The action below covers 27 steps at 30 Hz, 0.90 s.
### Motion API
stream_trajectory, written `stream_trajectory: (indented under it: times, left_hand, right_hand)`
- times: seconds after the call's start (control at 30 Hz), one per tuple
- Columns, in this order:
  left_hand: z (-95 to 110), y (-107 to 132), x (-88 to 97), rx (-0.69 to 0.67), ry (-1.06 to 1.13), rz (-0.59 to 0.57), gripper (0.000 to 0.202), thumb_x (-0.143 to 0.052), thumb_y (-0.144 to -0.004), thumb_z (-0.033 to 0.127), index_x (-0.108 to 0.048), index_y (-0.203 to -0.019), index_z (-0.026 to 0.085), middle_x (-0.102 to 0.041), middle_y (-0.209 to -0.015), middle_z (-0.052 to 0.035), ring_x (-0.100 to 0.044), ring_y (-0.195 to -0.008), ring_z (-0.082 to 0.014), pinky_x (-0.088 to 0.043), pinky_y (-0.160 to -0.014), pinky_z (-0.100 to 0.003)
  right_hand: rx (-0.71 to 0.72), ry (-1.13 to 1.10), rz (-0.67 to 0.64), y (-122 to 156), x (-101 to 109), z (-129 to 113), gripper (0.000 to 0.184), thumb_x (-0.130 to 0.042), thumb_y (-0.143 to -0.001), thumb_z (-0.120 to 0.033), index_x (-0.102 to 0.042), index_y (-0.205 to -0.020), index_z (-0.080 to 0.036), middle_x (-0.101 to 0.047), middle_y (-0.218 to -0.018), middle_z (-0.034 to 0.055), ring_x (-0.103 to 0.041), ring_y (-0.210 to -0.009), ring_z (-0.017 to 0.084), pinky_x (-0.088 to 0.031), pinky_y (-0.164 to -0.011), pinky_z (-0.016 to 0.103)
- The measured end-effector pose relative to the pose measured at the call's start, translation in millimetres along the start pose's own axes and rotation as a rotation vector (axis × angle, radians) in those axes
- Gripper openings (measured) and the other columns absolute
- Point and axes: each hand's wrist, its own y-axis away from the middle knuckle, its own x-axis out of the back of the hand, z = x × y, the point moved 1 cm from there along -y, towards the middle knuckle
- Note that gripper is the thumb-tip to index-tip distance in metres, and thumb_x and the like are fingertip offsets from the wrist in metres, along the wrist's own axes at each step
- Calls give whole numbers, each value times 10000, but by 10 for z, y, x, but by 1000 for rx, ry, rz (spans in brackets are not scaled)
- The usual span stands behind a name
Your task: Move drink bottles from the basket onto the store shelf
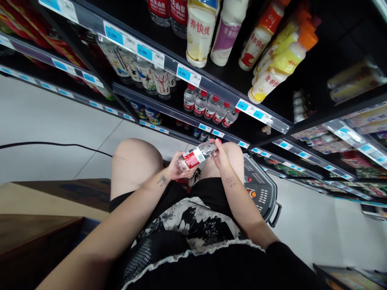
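A small clear water bottle (pixel 197 155) with a red label lies tilted between both hands, over my knees. My left hand (pixel 178 169) is wrapped round its lower end. My right hand (pixel 221 155) is closed round its cap end. I am crouched in front of black shop shelves (pixel 211 86). A row of like bottles with red caps (pixel 211 106) stands on the shelf just beyond the hands.
Tall milk-drink bottles (pixel 199 32) and orange-capped bottles (pixel 284 60) fill the upper shelf. A grey device with red buttons (pixel 261 187) sits on the floor by my right knee. A cardboard box (pixel 45 197) lies at my left. A black cable (pixel 54 143) crosses the white floor.
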Motion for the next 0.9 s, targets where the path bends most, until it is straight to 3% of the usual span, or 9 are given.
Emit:
stream_trajectory:
  times: [0.4,0.7,0.8,0.9]
  left_hand:
    - [-52,34,152,11,-14,-9,735,-328,-784,863,-573,-592,197,-350,-343,15,-248,-305,-98,-275,-402,-295]
    - [-76,20,135,18,15,20,715,-356,-780,835,-584,-593,184,-348,-344,12,-268,-309,-99,-272,-414,-295]
    - [-90,20,168,-32,39,133,689,-425,-780,781,-659,-709,138,-531,-445,-49,-381,-347,-124,-293,-424,-291]
    - [-123,10,184,-84,-13,251,634,-572,-762,676,-700,-971,90,-740,-725,-138,-566,-479,-173,-402,-503,-297]
  right_hand:
    - [-13,-14,-37,11,-48,-19,442,-845,-706,-557,-795,-919,-173,-662,-765,-24,-345,-519,55,-286,-482,232]
    - [-2,-6,-43,12,-13,-2,450,-849,-708,-580,-797,-904,-178,-654,-721,-22,-371,-525,69,-306,-488,230]
    - [18,-26,-82,2,-12,-9,465,-828,-741,-616,-784,-896,-180,-640,-707,-14,-465,-570,93,-376,-521,224]
    - [-38,-60,-105,-26,-20,8,513,-750,-812,-656,-779,-970,-168,-628,-695,-6,-556,-628,122,-441,-573,231]
